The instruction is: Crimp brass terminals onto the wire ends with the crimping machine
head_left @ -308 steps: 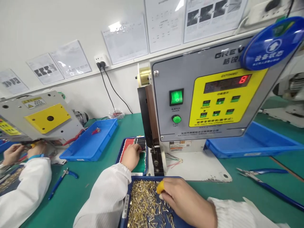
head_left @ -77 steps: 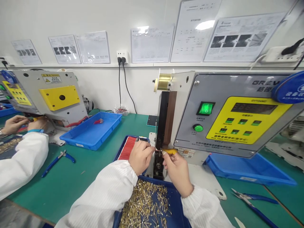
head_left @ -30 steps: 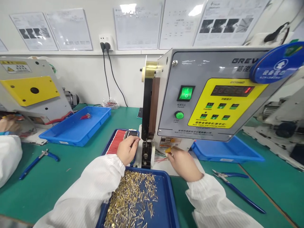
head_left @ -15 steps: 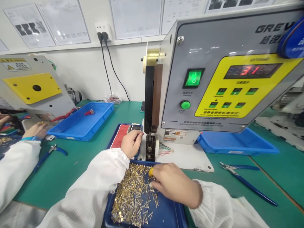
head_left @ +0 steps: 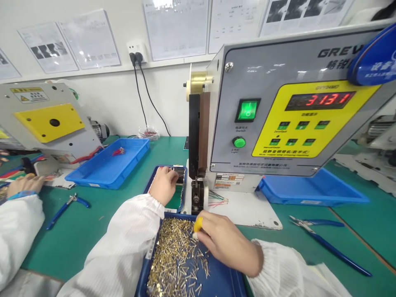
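Note:
My right hand [head_left: 224,243], with a yellow finger cot on one fingertip, reaches into the dark blue tray [head_left: 230,282] of loose brass pins [head_left: 173,255], fingers curled and pinching among them. My left hand [head_left: 163,185] rests over a smaller tray [head_left: 182,187] of red and black wires left of the machine, fingers bent down onto the wire ends. Between the hands stands the press head [head_left: 196,197] of the grey machine [head_left: 278,107] with its yellow panel. Finished wires [head_left: 218,199] lie on the machine's white base plate [head_left: 247,210].
A blue tray [head_left: 108,165] holding a few red wires stands at the left, another blue tray [head_left: 312,192] at the right. Blue-handled pliers lie at the left [head_left: 66,205] and right [head_left: 324,237]. A co-worker's sleeve [head_left: 17,231] and hand [head_left: 23,185] work at a second machine [head_left: 49,119].
My right hand went from the press head to the base plate, then down into the pin tray. My left hand shifted from the press head back onto the wire tray. The counter now reads 3131.

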{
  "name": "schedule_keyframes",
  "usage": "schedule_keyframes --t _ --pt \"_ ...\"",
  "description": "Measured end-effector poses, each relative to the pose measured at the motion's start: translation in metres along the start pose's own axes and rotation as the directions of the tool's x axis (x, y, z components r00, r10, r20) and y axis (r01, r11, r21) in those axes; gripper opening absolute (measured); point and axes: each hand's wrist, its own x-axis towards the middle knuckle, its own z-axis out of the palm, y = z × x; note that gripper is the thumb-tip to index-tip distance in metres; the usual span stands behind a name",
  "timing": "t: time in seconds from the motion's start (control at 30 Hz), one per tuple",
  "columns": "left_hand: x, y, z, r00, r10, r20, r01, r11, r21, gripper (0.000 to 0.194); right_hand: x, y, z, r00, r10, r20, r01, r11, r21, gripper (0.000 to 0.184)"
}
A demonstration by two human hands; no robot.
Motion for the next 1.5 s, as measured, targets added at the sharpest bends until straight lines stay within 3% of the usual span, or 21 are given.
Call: schedule_keyframes --t 0.2,0.57,0.83,1.0,1.17,1.27,1.33,1.4,1.5 --pt "-0.005 -0.014 0.008 0.973 -0.018 0.228 0.009 0.999 0.041 0.022 0.001 0.002 0.004 0.996 0.09 0.009 -0.09 0.996 0.018 0.009" --pt "-0.004 -0.009 0.009 0.941 -0.045 0.335 0.019 0.997 0.08 0.025 0.001 0.004 0.003 0.999 0.036 0.005 -0.036 0.997 0.07 0.011" --pt "-0.004 -0.015 0.014 0.952 -0.011 0.305 0.006 1.0 0.019 0.025 0.002 0.007 0.0 0.999 0.015 -0.044 -0.007 0.983 0.184 0.011" --pt "-0.007 -0.01 0.011 0.945 -0.044 0.323 0.033 0.999 0.04 0.022 0.005 0.006 -0.003 1.0 0.025 -0.013 -0.021 0.972 0.235 0.016" --pt "-0.008 -0.008 0.009 0.945 -0.092 0.315 0.081 0.996 0.047 0.022 0.024 -0.01 -0.024 0.999 -0.016 0.046 0.008 0.987 0.162 0.017" --pt "-0.007 -0.012 0.011 0.946 -0.117 0.303 0.109 0.993 0.043 0.022 0.041 -0.022 -0.041 0.99 0.021 0.136 -0.045 0.984 0.174 0.017" --pt "-0.006 -0.015 0.013 0.944 -0.13 0.302 0.121 0.992 0.048 0.021 0.049 -0.024 -0.049 0.96 0.114 0.257 -0.193 0.932 0.307 0.014" --pt "-0.005 -0.019 0.016 0.941 -0.136 0.308 0.125 0.991 0.056 0.019 0.053 -0.019 -0.051 0.913 0.152 0.379 -0.343 0.788 0.511 0.007" --pt "-0.003 -0.022 0.019 0.939 -0.144 0.313 0.127 0.989 0.072 0.023 0.051 -0.001 -0.046 0.905 0.093 0.415 -0.392 0.559 0.731 0.01"
